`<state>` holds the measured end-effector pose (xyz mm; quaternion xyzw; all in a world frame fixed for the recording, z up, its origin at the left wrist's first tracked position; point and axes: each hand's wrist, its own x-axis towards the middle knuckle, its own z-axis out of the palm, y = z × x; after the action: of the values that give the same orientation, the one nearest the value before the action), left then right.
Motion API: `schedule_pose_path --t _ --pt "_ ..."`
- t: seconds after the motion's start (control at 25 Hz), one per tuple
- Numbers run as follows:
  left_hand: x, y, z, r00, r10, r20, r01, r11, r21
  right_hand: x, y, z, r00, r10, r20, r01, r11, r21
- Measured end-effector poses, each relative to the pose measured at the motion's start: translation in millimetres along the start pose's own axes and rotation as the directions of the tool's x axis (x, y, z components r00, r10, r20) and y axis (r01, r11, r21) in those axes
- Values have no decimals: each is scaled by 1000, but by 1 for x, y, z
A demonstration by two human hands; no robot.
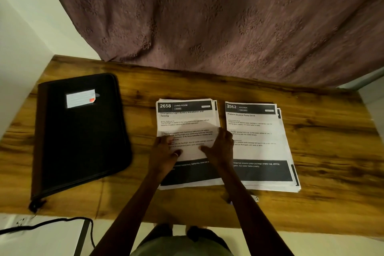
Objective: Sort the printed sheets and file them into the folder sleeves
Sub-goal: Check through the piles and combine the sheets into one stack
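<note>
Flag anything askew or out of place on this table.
Little stands out. The closed black folder lies tilted to the table edge, and both paper stacks are slightly fanned. A small object peeks from under the right stack; unidentifiable.

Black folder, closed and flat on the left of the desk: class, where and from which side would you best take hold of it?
Probably the black folder by its long right edge, approached from the right. It lies flat and zipped on the table, that edge faces both hands, and bare wood beside it leaves room for fingers underneath.

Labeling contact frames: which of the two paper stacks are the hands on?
The left stack, headed 2658 LIVING ROOM. The left hand and right hand rest on it; the KITCHEN stack lies beside it.
</note>
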<state>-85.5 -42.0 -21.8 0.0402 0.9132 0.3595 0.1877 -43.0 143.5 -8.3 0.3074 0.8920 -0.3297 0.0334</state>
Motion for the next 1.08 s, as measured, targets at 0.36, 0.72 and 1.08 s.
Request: schedule_pose_path --t 0.36,0.72,1.08 --pt "4 -1 -2 1000 -7 -4 7 998 -67 17 25 -18 982 173 69 -185 947 262" --pt "-9 12 -12 980 -63 -187 11 964 -267 1 21 -43 983 32 -183 10 974 225" --pt "-19 9 -51 983 -124 137 184 595 -783 -15 7 -61 997 44 70 -79 742 666"
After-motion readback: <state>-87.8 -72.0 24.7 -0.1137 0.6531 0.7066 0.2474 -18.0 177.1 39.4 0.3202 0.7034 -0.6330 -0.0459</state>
